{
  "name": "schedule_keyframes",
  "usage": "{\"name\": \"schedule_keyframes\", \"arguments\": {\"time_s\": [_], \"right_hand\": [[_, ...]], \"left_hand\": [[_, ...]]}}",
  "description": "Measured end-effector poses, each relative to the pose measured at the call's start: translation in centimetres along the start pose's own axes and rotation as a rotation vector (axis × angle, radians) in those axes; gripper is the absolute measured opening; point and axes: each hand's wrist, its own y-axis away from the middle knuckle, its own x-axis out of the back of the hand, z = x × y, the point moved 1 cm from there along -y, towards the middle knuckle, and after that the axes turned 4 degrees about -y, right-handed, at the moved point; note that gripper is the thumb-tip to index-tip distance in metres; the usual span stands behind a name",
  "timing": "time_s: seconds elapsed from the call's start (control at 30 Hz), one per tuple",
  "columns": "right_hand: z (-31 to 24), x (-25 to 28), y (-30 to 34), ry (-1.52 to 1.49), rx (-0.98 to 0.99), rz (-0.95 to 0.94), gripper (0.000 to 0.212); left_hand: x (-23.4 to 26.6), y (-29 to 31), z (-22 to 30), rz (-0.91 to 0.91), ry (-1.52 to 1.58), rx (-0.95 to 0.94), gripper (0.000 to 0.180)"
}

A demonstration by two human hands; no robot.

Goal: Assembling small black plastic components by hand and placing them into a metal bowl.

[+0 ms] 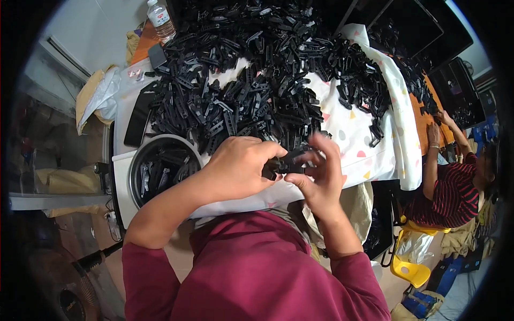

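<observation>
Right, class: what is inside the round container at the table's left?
Inside the round container lie jumbled black parts. Whatever lies beneath the top ones is covered, and the left forearm hides the container's lower right side.

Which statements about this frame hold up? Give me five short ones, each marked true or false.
1. The left hand has its fingers on a small black part. True.
2. The right hand is over the bowl. False: the right hand is close beside the left hand, and the bowl is on the person's left.
3. A clear bottle stands at the upper left. True.
4. The co-worker wears a plain white shirt. False: it is dark with red stripes.
5. A yellow chair shows at the right. True.
</observation>
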Motion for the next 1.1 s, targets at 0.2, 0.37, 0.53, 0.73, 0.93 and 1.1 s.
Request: {"name": "schedule_keyframes", "arguments": {"time_s": [0.2,0.37,0.53,0.73,0.93,1.1], "right_hand": [[0.9,-1.3,-1.1,0.156,-0.062,-0.096,0.032],[1.6,-2.5,-3.0,-0.011,-0.111,-0.284,0.039],[6.1,-1.6,-1.9,0.694,0.096,-0.368,0.016],[7.4,-5.2,-2.1,0.927,0.168,-0.256,0.014],[5.7,-2.7,-1.2,0.873,0.161,-0.071,0.014],[6.0,6.0,2.7,1.04,-0.28,0.136,0.023]], "left_hand": [[1.0,1.1,-1.0,-0.044,0.057,0.071,0.037],[3.9,6.8,-2.2,0.045,-0.121,0.236,0.032],[5.9,13.1,-3.6,0.12,-0.594,0.462,0.034],[-1.4,7.7,-1.8,0.07,-0.636,0.416,0.019],[-7.4,5.7,-4.2,-0.18,-0.615,0.738,0.03],[-6.6,5.8,-2.8,-0.114,-0.636,0.757,0.023]]}}
